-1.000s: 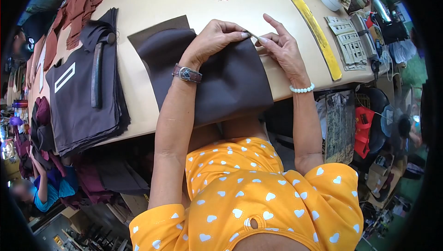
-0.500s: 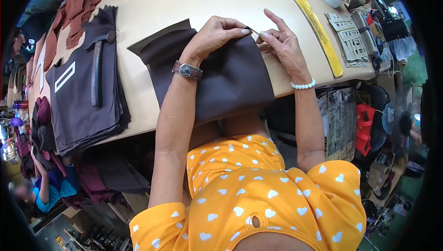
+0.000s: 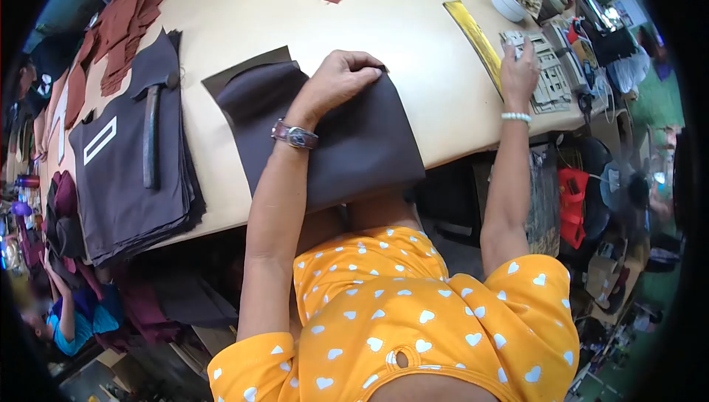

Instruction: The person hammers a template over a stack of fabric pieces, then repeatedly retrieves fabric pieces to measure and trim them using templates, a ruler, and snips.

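My left hand is closed in a pinch at the upper edge of a dark brown fabric piece, which lies folded on the table and hangs at its front edge. A tiny dark bit shows at the fingertips, too small to name. My right hand is stretched out to the right, its fingers apart over the near left side of a sheet of pale slotted pieces. Whether those fingers touch the sheet is unclear. Left of the hand lies a yellow strip.
On the left, a hammer and a white rectangular frame rest on a stack of dark fabric. Rust-red fabric pieces lie behind it. A white bowl stands at the back right. Another person's arm shows at far left.
My right hand has left the fabric's corner and moved right to the slotted pieces. My left hand still pinches the edge. The whole view has shifted slightly.
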Tool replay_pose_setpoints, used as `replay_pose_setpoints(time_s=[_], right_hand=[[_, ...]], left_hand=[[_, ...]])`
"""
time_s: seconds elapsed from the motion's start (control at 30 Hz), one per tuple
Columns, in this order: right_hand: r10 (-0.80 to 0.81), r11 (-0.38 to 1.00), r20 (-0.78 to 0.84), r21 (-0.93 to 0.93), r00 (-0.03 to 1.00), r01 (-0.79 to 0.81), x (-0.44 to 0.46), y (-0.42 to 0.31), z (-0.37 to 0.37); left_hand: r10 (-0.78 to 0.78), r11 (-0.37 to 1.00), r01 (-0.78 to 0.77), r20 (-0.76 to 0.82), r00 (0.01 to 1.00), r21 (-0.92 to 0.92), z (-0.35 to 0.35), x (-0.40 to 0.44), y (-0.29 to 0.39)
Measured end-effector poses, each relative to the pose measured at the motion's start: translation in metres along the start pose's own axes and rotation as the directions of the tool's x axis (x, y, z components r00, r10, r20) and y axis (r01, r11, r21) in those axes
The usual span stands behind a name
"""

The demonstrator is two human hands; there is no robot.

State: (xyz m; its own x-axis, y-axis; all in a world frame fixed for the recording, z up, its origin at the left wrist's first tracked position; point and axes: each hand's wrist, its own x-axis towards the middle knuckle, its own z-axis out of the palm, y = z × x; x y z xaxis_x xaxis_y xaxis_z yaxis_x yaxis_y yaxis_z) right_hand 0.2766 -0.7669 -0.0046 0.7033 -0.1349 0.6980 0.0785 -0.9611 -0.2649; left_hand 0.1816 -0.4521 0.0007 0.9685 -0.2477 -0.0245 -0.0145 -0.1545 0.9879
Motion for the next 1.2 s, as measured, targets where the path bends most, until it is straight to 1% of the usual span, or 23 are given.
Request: replay_pose_setpoints(time_s=[0.03, 0.07, 0.13, 0.17, 0.2, 0.23, 0.27, 0.3, 0.37, 0.4, 0.43, 0.5, 0.53, 0.63, 0.7, 0.73, 0.8, 0.83, 0.87, 0.9, 0.97, 1.07, 1.2], right_hand=[[-0.087, 0.996, -0.056, -0.025, 0.995, 0.086, 0.003, -0.013, -0.006], [-0.008, 0.983, 0.132, 0.184, 0.991, -0.017, -0.006, -0.027, -0.016], [-0.072, 0.708, 0.390, 0.668, 0.918, -0.228, -0.043, -0.085, -0.045], [-0.068, 0.610, 0.574, 0.672, 0.816, -0.421, -0.065, -0.118, -0.064], [-0.149, 0.595, 0.637, 0.669, 0.757, -0.445, -0.083, -0.137, -0.076], [-0.258, 0.685, 0.485, 0.702, 0.836, -0.195, -0.102, -0.145, -0.068], [-0.202, 0.724, 0.609, 0.620, 0.767, -0.301, -0.107, -0.153, -0.071], [-0.190, 0.721, 0.525, 0.648, 0.829, -0.245, -0.112, -0.153, -0.067], [-0.174, 0.709, 0.324, 0.696, 0.930, -0.110, -0.114, -0.148, -0.052], [-0.151, 0.726, 0.338, 0.676, 0.929, -0.128, -0.109, -0.145, -0.053], [-0.108, 0.771, 0.461, 0.598, 0.881, -0.218, -0.102, -0.144, -0.060], [-0.100, 0.765, 0.522, 0.585, 0.847, -0.270, -0.099, -0.137, -0.057], [-0.142, 0.812, 0.443, 0.563, 0.885, -0.152, -0.100, -0.137, -0.055], [-0.286, 0.884, 0.208, 0.435, 0.935, 0.173, -0.107, -0.147, -0.056], [-0.380, 0.887, 0.060, 0.306, 0.923, 0.346, -0.104, -0.159, -0.069], [-0.364, 0.856, 0.064, 0.415, 0.929, 0.307, -0.107, -0.170, -0.075], [-0.432, 0.681, 0.123, 0.694, 0.893, 0.234, -0.118, -0.195, -0.092], [-0.432, 0.532, 0.251, 0.847, 0.866, 0.020, -0.127, -0.206, -0.098], [-0.444, 0.413, 0.334, 0.900, 0.832, -0.141, -0.136, -0.216, -0.101], [-0.441, 0.326, 0.429, 0.895, 0.788, -0.305, -0.148, -0.221, -0.094], [-0.443, 0.297, 0.570, 0.822, 0.692, -0.486, -0.166, -0.223, -0.079], [-0.435, 0.311, 0.537, 0.843, 0.723, -0.439, -0.168, -0.223, -0.078], [-0.392, 0.270, 0.579, 0.815, 0.715, -0.512, -0.166, -0.225, -0.081]], left_hand=[[0.022, 0.993, -0.017, -0.041, 0.999, 0.114, 0.002, 0.001, 0.000], [0.123, 0.970, -0.105, -0.070, 0.990, 0.221, 0.005, 0.002, 0.001], [0.301, 0.898, -0.242, -0.112, 0.947, 0.366, 0.012, 0.001, 0.004], [0.381, 0.862, -0.301, -0.132, 0.915, 0.407, 0.015, 0.002, 0.006], [0.462, 0.818, -0.357, -0.146, 0.875, 0.450, 0.017, 0.003, 0.009], [0.479, 0.762, -0.336, -0.131, 0.868, 0.554, 0.019, -0.004, 0.023], [0.604, 0.618, -0.371, -0.116, 0.789, 0.693, 0.020, -0.010, 0.032], [0.713, 0.449, -0.377, -0.071, 0.697, 0.810, 0.020, -0.018, 0.040], [0.705, 0.462, -0.178, -0.237, 0.669, 0.869, 0.022, -0.055, 0.067], [0.702, 0.465, -0.069, -0.320, 0.636, 0.882, 0.023, -0.077, 0.074], [0.657, 0.493, 0.070, -0.423, 0.624, 0.867, 0.020, -0.097, 0.071], [0.486, 0.541, 0.331, -0.608, 0.628, 0.773, 0.017, -0.137, 0.045], [0.437, 0.517, 0.448, -0.675, 0.594, 0.729, 0.016, -0.150, 0.030], [0.385, 0.497, 0.513, -0.707, 0.593, 0.700, 0.022, -0.167, -0.001], [0.394, 0.554, 0.426, -0.676, 0.623, 0.715, 0.023, -0.167, -0.008], [0.401, 0.582, 0.380, -0.660, 0.636, 0.719, 0.023, -0.163, -0.009], [0.253, 0.752, 0.369, -0.757, 0.603, 0.546, 0.025, -0.159, 0.001], [0.174, 0.822, 0.355, -0.790, 0.587, 0.445, 0.025, -0.156, 0.004], [0.216, 0.886, 0.228, -0.793, 0.569, 0.405, 0.022, -0.157, -0.002], [0.046, 0.964, 0.184, -0.804, 0.593, 0.191, 0.021, -0.161, -0.001], [-0.207, 0.978, 0.132, -0.719, 0.664, -0.159, 0.011, -0.173, 0.000], [-0.324, 0.911, 0.031, -0.665, 0.672, -0.412, 0.006, -0.181, -0.006], [-0.266, 0.899, -0.072, -0.672, 0.691, -0.431, 0.013, -0.172, 0.000]])
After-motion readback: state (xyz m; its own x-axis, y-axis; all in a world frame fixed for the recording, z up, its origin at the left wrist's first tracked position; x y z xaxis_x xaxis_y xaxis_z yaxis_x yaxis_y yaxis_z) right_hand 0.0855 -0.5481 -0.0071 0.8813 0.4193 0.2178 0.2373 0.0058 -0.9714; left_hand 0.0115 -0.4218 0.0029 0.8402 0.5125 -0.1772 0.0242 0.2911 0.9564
